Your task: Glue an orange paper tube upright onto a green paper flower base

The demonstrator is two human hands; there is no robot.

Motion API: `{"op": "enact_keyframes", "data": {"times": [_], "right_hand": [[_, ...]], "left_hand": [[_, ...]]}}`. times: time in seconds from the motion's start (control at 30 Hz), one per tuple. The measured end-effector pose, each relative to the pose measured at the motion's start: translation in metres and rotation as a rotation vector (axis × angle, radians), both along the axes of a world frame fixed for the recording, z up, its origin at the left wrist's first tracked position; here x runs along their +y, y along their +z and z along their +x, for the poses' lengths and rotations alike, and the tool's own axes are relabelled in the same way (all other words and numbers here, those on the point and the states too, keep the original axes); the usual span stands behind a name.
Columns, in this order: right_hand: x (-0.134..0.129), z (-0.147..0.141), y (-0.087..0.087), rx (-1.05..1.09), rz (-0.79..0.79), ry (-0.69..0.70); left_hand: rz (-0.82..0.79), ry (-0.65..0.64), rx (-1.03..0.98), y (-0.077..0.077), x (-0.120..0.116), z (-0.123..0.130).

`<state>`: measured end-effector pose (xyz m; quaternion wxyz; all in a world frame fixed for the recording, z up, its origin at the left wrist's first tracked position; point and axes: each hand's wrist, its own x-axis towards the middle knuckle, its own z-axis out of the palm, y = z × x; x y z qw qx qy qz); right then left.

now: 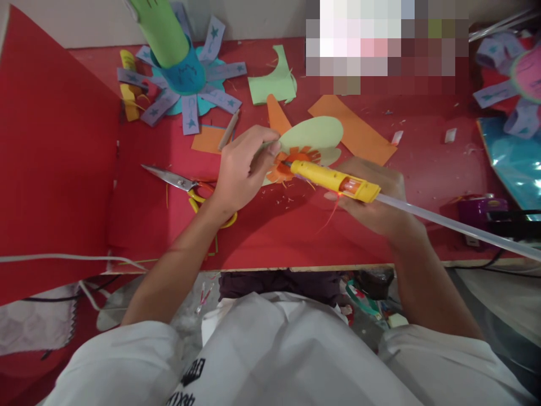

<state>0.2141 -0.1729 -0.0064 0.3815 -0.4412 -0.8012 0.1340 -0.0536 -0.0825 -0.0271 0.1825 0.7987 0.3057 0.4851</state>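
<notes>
My left hand (249, 163) pinches the edge of a pale green paper shape (315, 132) with rounded lobes. An orange fringed paper piece (291, 163) lies at the middle of the green paper. My right hand (372, 192) is wrapped round a yellow glue gun (338, 180), its nozzle pointing left at the orange piece. A long translucent glue stick (448, 223) extends from the back of the gun. Open scissors (177, 180) with yellow and red handles lie left of my left hand, partly hidden by my wrist.
A green tube on a blue paper base with purple strips (186, 73) stands at the back left. Orange paper (355, 129) and a green scrap (273, 84) lie behind my hands. A purple object (482, 211) sits at right.
</notes>
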Motion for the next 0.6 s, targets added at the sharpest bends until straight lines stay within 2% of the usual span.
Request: {"op": "enact_keyframes", "data": {"times": [0.17,0.3,0.37,0.6], "right_hand": [[-0.0025,0.0015,-0.0012,-0.035,0.018,0.012],[-0.0031,0.0027,-0.0038,-0.048,-0.035,-0.037],[-0.0029,0.0038,-0.0048,-0.041,-0.014,-0.046],[-0.0028,0.0063,-0.0057,-0.073,0.011,-0.056]], "left_hand": [[0.081,-0.055,-0.085,-0.0015,0.0036,0.0022],[0.005,-0.003,-0.048,-0.0027,0.0022,0.0002],[-0.019,0.013,-0.028,-0.0014,0.0,-0.0009],[0.029,-0.002,-0.03,0.0016,0.0005,0.0001]]}}
